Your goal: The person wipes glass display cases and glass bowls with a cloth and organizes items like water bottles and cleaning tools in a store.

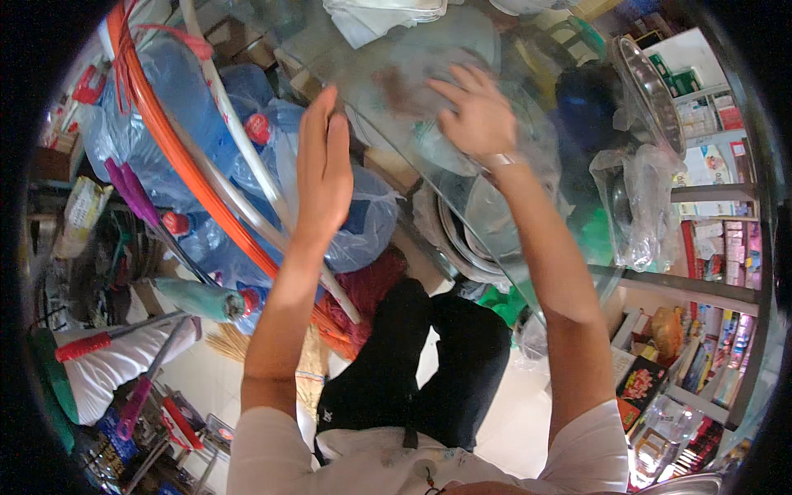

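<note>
My right hand (479,114) is over the glass tabletop (365,93), with its fingers spread and a band around the wrist. A blurred grey-brown patch (402,86) shows by its fingertips; I cannot tell whether it is a cloth or a reflection. My left hand (325,167) is at the left, near the edge of the glass, seen from the side. Its fingers lie close together, the thumb stands apart, and nothing shows in its grasp. Under the glass, metal basins (455,229) in clear plastic are visible.
Left of the glass, an orange pole (185,148) and a white pole (238,133) slant past blue plastic-wrapped goods (154,93). White folded sheets (387,15) lie at the far edge. A round metal tray (649,93) and clear plastic bag (643,204) stand right, before stocked shelves (711,284).
</note>
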The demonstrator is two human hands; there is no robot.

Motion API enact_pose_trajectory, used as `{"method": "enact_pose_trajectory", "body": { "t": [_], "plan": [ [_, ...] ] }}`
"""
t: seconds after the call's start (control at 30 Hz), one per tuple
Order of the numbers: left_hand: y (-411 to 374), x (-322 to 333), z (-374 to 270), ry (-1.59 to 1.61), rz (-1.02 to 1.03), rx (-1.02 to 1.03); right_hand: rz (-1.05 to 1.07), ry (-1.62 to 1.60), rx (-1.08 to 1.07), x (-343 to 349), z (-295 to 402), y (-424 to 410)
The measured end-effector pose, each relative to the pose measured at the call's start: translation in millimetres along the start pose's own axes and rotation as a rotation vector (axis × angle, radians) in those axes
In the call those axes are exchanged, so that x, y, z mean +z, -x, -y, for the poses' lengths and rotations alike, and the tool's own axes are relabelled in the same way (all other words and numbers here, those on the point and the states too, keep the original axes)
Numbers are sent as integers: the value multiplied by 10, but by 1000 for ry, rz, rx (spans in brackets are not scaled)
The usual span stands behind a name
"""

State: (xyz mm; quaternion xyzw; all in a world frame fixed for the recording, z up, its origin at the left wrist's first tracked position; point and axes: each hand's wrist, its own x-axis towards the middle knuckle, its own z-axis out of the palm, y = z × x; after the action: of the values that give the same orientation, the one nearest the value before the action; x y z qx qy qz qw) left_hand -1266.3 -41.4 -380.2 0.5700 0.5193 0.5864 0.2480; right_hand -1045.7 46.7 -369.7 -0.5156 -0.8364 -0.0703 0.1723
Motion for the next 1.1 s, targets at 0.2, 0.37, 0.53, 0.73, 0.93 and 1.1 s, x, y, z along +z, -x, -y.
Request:
{"method": "enact_pose_trajectory", "body": {
  "t": [0.2, 0.37, 0.53, 0.73, 0.93, 1.1],
  "plan": [
    [243, -157, -281, 26, 50, -132, 34, -51, -180, 275, 613, -544],
    [129, 89, -259, 177, -24, -73, 38, -242, -394, -139, 479, 327],
    [190, 419, -429, 274, 25, 7, 179, -224, -203, -949, 304, 1549],
    [342, 517, -532, 314, 66, 9, 292, -124, 165, -1773, 122, 3243],
    [354, 593, -363, 338, 45, 7, 425, -241, 776, -2715, -97, 4522],
    [60, 672, -191, 20, 45, 187, 48, -344, 723, -3027, -85, 3955]
  ]
}}
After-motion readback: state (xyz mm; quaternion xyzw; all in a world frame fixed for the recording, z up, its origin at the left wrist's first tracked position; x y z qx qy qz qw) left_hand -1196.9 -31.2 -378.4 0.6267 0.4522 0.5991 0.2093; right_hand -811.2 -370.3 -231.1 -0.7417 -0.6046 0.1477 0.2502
